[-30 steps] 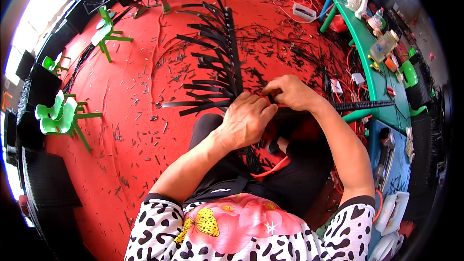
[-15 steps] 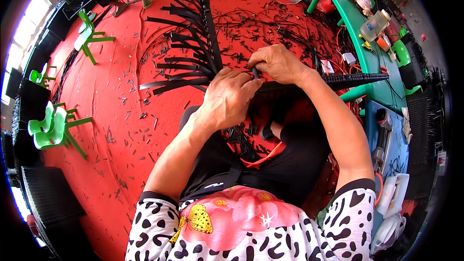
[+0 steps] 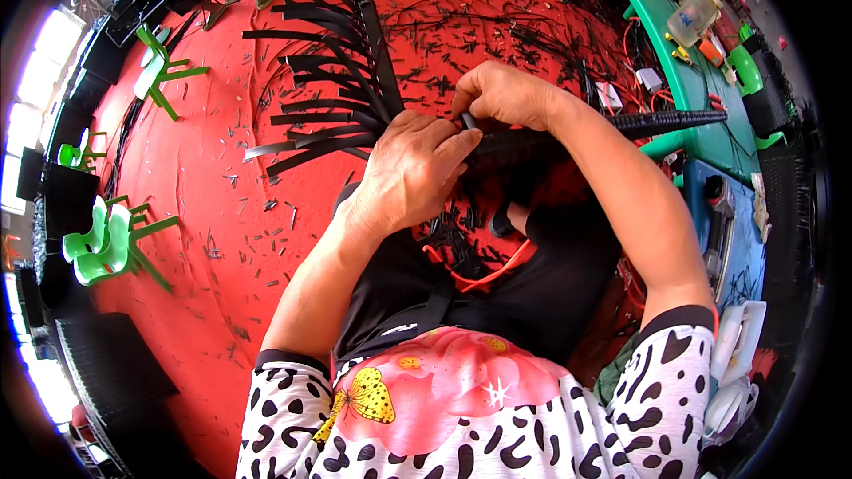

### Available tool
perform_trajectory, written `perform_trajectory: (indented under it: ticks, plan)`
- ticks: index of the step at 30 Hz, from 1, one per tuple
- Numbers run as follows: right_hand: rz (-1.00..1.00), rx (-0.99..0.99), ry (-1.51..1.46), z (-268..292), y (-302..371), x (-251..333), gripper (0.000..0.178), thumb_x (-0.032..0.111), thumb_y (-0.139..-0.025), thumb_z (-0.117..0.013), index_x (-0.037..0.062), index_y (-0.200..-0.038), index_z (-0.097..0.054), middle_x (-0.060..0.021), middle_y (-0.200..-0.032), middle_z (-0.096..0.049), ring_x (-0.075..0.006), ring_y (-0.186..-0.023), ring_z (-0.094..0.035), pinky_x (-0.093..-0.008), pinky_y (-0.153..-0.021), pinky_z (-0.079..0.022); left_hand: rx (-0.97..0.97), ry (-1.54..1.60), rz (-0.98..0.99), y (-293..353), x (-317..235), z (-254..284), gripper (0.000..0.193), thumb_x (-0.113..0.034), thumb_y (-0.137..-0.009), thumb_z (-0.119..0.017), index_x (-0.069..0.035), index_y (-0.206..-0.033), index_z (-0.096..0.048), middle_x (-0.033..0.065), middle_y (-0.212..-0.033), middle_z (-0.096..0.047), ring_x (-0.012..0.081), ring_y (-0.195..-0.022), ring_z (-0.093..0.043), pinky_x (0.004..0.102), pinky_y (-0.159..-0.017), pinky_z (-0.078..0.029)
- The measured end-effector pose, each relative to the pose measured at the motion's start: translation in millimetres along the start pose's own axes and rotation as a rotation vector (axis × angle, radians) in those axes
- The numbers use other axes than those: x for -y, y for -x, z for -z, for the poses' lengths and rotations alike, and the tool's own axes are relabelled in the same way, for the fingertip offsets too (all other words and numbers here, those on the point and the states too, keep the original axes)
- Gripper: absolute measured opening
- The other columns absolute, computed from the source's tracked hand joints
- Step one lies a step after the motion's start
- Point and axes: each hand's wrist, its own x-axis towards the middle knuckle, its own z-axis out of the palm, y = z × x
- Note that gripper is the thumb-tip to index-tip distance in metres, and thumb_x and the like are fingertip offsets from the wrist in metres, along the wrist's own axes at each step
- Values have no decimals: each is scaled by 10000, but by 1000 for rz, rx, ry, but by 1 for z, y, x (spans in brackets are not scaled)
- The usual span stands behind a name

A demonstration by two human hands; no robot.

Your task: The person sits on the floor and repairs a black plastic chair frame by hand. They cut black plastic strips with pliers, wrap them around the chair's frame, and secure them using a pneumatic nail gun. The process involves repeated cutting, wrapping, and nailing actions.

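Note:
A black frame bar (image 3: pixel 373 44) with many flat dark strips (image 3: pixel 311 89) fanning out to its left runs away from me beyond my hands. My left hand (image 3: pixel 408 164) is closed over the near corner of this frame, thumb pointing right. Just to the right, my right hand (image 3: pixel 506 96) pinches a short end of a black plastic strip (image 3: pixel 469 121) that stands up by my left thumb. A bar wrapped in black strip (image 3: pixel 666 123) passes under my right forearm toward the green table. My fingers hide where the strip meets the frame.
Short black offcuts (image 3: pixel 461 244) litter the red floor (image 3: pixel 204 302). Small green chairs (image 3: pixel 111 244) stand at left. On the right, a green table (image 3: pixel 657 31) carries a plastic jar (image 3: pixel 694 18), near a blue surface (image 3: pixel 741 248) with tools. Orange cords lie on the floor.
The view has shifted slightly, and the frame with its strips appears a little further left. Both hands keep nearly the same grip; my right hand sits marginally higher in view.

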Motion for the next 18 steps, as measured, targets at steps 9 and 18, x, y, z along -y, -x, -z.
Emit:
perform_trajectory:
  ticks: [9,18]
  plan:
    - [62,-112,133,-3,0,-11,247,-42,-706,-543,-20,-912,-678,-65,-734,-641,-138,-638,-582,-278,-576,-466,48,4,0,0,-5,1,400,-90,-686,-703,-12,-1070,-627,124,-798,-573,328,-741,-549,410,-698,-440]
    - [-25,43,438,-10,9,3,214,6,-679,-634,31,-879,-704,-112,-805,-688,-207,-768,-632,-340,-672,-493,8,0,-36,1,-10,-2,433,-59,-657,-708,-7,-1077,-612,117,-807,-573,315,-751,-561,407,-712,-443]
